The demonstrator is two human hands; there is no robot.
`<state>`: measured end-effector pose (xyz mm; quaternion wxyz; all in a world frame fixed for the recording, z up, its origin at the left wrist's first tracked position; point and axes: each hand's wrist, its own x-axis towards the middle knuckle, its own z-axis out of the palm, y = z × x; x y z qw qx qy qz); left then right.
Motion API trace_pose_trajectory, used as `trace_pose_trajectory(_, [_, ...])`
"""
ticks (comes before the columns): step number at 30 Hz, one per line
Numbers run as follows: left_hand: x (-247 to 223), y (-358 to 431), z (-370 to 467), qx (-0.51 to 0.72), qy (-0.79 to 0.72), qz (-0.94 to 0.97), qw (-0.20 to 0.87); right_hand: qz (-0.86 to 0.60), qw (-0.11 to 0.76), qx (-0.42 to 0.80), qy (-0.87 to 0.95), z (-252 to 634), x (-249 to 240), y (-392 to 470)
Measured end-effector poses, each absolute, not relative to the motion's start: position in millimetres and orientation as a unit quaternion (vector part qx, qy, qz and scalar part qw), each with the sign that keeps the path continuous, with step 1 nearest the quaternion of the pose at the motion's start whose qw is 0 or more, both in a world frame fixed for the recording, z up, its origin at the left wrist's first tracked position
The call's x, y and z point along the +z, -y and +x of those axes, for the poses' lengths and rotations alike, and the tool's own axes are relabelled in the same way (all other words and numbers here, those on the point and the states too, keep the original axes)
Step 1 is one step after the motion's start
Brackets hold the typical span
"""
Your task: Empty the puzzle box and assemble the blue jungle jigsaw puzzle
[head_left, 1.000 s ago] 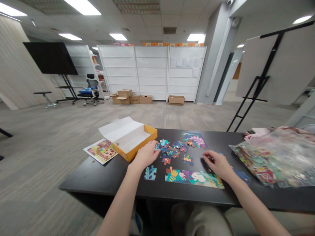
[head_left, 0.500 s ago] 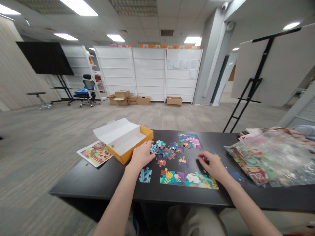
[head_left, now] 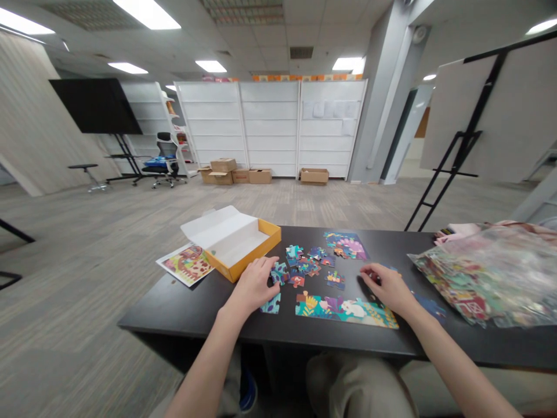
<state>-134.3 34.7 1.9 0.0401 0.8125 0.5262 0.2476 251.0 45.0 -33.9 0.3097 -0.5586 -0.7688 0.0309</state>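
My left hand (head_left: 255,285) is beside the yellow box, its thumb and fingers closed around a blue-teal puzzle piece (head_left: 279,273) at the left of a loose pile of puzzle pieces (head_left: 308,266). Partly under this hand lies another teal piece (head_left: 271,304). My right hand (head_left: 388,285) rests on the table with curled fingers, and no piece shows in them. Just in front of it is a joined puzzle strip with a white rabbit (head_left: 347,310). A joined section with a purple shape (head_left: 348,245) lies farther back. One piece (head_left: 335,280) sits apart between the hands.
The open yellow box (head_left: 243,259) stands at the left, with a printed picture sheet (head_left: 187,266) beside it. Plastic bags of colourful pieces (head_left: 483,278) fill the right side. Dark blue pieces (head_left: 430,306) lie near my right forearm on the black table (head_left: 187,318).
My left hand has come slightly nearer to me and now holds a piece at the pile's left edge. My right hand keeps its place on the table. The camera view has shifted left.
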Motion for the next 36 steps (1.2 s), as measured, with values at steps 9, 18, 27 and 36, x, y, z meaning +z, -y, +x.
trace_pose_trajectory(9, [3,-41,-132,0.290,-0.464,0.828,0.124,-0.562,0.311,0.033,0.766,250,-32,-44])
trace_pose_trajectory(18, [13,-38,-129,0.391,-0.484,0.734,0.271,-0.565,0.313,0.046,0.762,249,-29,-43])
trace_pose_trajectory(27, [10,-16,-134,0.331,-0.471,0.713,0.401,-0.564,0.315,0.043,0.762,249,-30,-45])
trace_pose_trajectory(36, [5,-14,-132,0.263,-0.481,0.781,0.300,-0.565,0.314,0.038,0.762,249,-29,-45])
